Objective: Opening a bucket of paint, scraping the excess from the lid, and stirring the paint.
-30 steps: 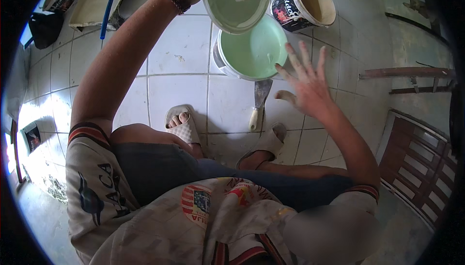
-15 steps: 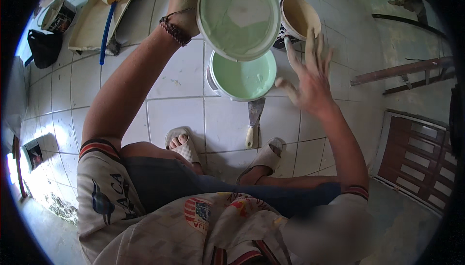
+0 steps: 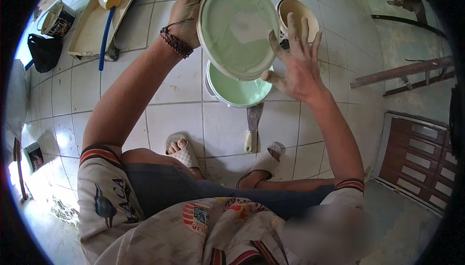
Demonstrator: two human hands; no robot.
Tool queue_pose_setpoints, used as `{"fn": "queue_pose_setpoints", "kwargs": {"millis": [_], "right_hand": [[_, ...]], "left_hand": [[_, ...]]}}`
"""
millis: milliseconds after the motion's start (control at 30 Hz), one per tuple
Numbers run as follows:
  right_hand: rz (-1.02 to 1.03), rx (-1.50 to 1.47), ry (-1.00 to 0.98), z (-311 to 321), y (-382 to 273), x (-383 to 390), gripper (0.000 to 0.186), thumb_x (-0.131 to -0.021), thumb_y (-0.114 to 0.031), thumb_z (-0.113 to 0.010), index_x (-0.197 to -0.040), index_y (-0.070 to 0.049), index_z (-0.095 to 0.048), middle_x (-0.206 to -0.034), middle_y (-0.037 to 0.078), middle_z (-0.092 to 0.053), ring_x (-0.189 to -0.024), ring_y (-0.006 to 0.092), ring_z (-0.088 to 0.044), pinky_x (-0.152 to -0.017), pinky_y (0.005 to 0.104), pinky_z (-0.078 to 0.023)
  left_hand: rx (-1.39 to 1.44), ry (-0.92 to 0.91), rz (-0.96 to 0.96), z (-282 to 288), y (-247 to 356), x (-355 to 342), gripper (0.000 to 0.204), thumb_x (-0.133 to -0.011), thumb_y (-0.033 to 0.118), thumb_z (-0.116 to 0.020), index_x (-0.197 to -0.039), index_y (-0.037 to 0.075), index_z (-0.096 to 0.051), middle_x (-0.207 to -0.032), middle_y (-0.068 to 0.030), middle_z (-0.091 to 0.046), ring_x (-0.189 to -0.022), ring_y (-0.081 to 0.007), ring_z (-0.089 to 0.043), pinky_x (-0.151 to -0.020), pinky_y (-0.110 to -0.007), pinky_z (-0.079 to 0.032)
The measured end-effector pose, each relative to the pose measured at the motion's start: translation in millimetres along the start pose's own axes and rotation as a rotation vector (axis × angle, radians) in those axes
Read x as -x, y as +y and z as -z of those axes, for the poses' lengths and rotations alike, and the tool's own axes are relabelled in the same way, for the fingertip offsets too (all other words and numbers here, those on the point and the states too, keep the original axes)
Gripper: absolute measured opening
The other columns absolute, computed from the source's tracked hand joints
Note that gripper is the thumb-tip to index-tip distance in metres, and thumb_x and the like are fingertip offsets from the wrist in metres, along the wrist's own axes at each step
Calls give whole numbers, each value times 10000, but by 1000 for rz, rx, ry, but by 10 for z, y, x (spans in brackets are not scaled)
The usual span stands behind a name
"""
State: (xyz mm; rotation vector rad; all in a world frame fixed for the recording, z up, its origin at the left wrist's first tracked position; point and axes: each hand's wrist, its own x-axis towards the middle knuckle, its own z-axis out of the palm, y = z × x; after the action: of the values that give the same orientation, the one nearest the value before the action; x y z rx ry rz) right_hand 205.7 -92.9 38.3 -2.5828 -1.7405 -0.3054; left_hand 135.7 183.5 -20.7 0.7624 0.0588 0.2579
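In my left hand (image 3: 189,15) is a round bucket lid (image 3: 237,25), gripped by its left edge. The lid is tilted so its inner face, smeared with pale green paint, shows. Fingers spread, my right hand (image 3: 300,66) is beside the lid's right edge; whether the thumb touches the rim I cannot tell. Under the lid stands a white bucket (image 3: 210,88) of pale green paint (image 3: 240,90), its far part hidden. A putty knife (image 3: 253,124) with a cream handle lies on the floor just in front of the bucket.
A second bucket (image 3: 305,11), cream inside, stands behind my right hand. At the far left are a paint tray (image 3: 87,30) with a blue-handled roller (image 3: 105,37), a dark bucket (image 3: 59,20) and a black bag (image 3: 44,54). Wooden bars (image 3: 402,71) are at the right.
My right hand has moved left, up to the lid's edge. The lid, still in my left hand, sits slightly lower in view and covers more of the paint bucket.
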Motion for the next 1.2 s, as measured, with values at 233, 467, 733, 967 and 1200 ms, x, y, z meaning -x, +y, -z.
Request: {"fn": "queue_pose_setpoints", "kwargs": {"millis": [233,467,733,967,1200], "right_hand": [[-29,-153,-8,-26,-274,39,997,-693,-853,-344,-1324,-98,-504,-1510,258,-58,-1384,471,29,-1005,712,48],[-56,-228,1,-91,-403,102,973,-716,-844,-326,-1315,-101,-518,-1499,291,-41,-1379,486,16,-1008,705,40],[-68,-427,-57,-106,-511,142,860,-746,-821,-339,-1300,-196,-545,-1500,296,-2,-1371,505,32,-1015,695,39],[-152,-879,-71,-253,-462,194,778,-799,-784,-302,-1278,-231,-565,-1524,227,66,-1383,452,116,-1048,643,39],[-278,-1558,11,-138,-421,146,989,-818,-769,-63,-1375,-28,-405,-1553,36,98,-1427,196,70,-1135,431,17]], "left_hand": [[-138,110,-31,-93,-32,8,313,-934,206,-438,-1116,-12,-570,-1041,-116,-633,-938,-187,-612,-859,-306,-492],[221,290,92,-452,-45,31,203,-844,141,-524,-969,-9,-580,-903,-112,-634,-773,-226,-641,-734,-352,-545],[50,549,117,-524,-75,6,281,-878,220,-538,-1047,2,-592,-957,-115,-660,-843,-236,-634,-774,-340,-515],[-189,567,-61,-508,-168,64,262,-831,214,-541,-930,-11,-632,-868,-120,-655,-758,-207,-640,-703,-346,-538],[-568,482,-424,-510,-297,77,339,-849,255,-492,-875,-55,-628,-807,-126,-652,-732,-227,-642,-674,-350,-529]]}}
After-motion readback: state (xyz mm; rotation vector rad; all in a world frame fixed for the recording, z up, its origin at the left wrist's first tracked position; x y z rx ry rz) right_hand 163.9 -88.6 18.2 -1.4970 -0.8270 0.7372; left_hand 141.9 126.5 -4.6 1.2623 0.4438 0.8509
